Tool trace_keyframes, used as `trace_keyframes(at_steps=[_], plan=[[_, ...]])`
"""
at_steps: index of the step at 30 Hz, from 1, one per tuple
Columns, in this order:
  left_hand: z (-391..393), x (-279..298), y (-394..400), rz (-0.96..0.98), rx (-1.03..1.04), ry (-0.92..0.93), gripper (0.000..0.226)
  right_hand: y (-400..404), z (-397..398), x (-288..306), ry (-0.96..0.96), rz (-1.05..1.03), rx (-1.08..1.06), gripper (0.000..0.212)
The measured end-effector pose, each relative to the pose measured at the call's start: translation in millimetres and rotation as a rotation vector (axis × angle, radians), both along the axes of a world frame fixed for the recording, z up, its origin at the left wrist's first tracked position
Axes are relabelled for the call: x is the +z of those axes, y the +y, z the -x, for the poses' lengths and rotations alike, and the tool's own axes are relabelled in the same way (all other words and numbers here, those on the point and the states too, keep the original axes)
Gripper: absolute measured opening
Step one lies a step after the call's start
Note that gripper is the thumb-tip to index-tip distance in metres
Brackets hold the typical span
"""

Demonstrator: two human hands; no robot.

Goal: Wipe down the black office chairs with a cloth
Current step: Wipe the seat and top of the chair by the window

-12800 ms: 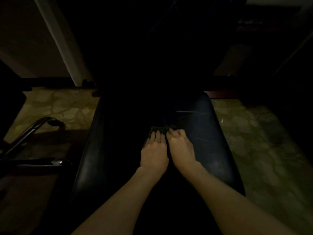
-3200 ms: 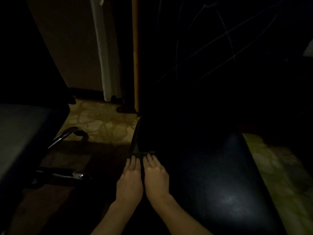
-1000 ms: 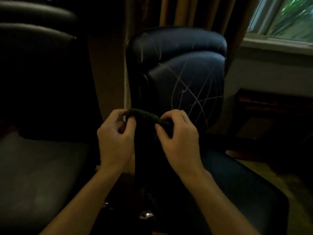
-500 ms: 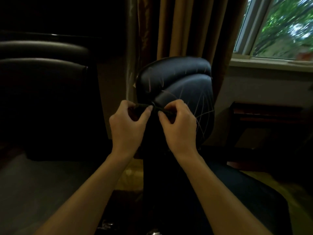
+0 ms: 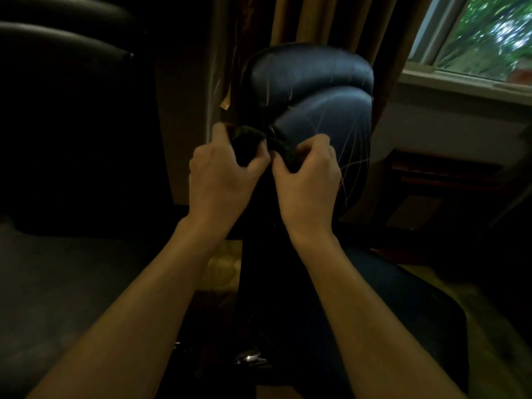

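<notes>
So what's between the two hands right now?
Head view: a bunched stretch of the dark cloth, gripped by left hand and right hand.

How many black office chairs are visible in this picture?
2. One chair stands ahead by the curtain, behind the cloth both hands hold. The other chair is at the left. More may be out of view.

Dark cloth (image 5: pixel 260 142): bunched, held up off any surface, hanging in front of chair backrest's left edge. Black office chair (image 5: pixel 313 110): glossy, scuffed with pale scratches, upright at 12 o'clock. Second black chair (image 5: pixel 66 116) at 10 o'clock.
</notes>
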State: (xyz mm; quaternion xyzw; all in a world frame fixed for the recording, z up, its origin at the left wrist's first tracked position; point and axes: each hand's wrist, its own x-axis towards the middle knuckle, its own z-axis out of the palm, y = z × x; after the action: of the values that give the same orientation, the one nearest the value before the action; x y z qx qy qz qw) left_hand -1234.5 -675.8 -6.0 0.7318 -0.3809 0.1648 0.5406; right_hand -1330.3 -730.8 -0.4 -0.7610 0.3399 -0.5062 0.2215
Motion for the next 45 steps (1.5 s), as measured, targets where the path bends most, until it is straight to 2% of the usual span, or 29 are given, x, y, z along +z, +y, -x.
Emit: trace_keyframes(at_steps=[4,7,10,13,17,21,25,28,32,36,38,40,41,45], plan=[[0,-25,-4,-0.054,-0.035,0.065,0.042,0,1,-26,0.020,-0.106,-0.004,0.024],[-3,-59,-8,-0.105,-0.095,0.173,0.032,-2,-1,-57,0.035,-0.168,-0.033,0.023],[-5,-95,-8,-0.192,-0.150,0.207,0.020,0,-1,-86,0.062,-0.264,-0.018,0.021],[-10,-108,-13,-0.182,-0.222,0.212,0.019,-1,-2,-94,0.076,-0.271,-0.009,0.017],[-23,-85,-27,-0.082,-0.261,0.118,0.023,-13,-9,-70,0.036,-0.139,0.008,0.016],[-39,-42,-45,-0.010,-0.280,0.093,0.014,-31,-24,-31,0.026,-0.014,0.010,0.016],[-62,-19,-61,-0.140,-0.459,0.294,0.018,-49,-38,-7,0.040,0.030,0.021,0.009],[-72,-19,-63,-0.163,-0.559,0.336,0.013,-55,-42,-7,0.065,0.055,0.035,0.008],[-72,-17,-68,-0.112,-0.525,0.197,0.024,-65,-47,-1,0.063,0.103,0.017,0.012],[-84,-8,-75,-0.012,-0.515,0.104,0.025,-73,-53,12,0.067,0.114,0.023,0.009],[-88,-15,-80,-0.021,-0.505,0.167,0.028,-73,-54,9,0.063,0.090,0.029,0.009],[-82,-25,-79,0.018,-0.616,0.355,0.027,-73,-54,1,0.059,0.067,0.025,0.011],[-79,-30,-78,0.034,-0.660,0.392,0.025,-74,-53,-2,0.059,0.064,0.017,0.012],[-82,-41,-77,0.027,-0.624,0.269,0.029,-79,-53,-1,0.070,0.087,-0.013,0.011]])
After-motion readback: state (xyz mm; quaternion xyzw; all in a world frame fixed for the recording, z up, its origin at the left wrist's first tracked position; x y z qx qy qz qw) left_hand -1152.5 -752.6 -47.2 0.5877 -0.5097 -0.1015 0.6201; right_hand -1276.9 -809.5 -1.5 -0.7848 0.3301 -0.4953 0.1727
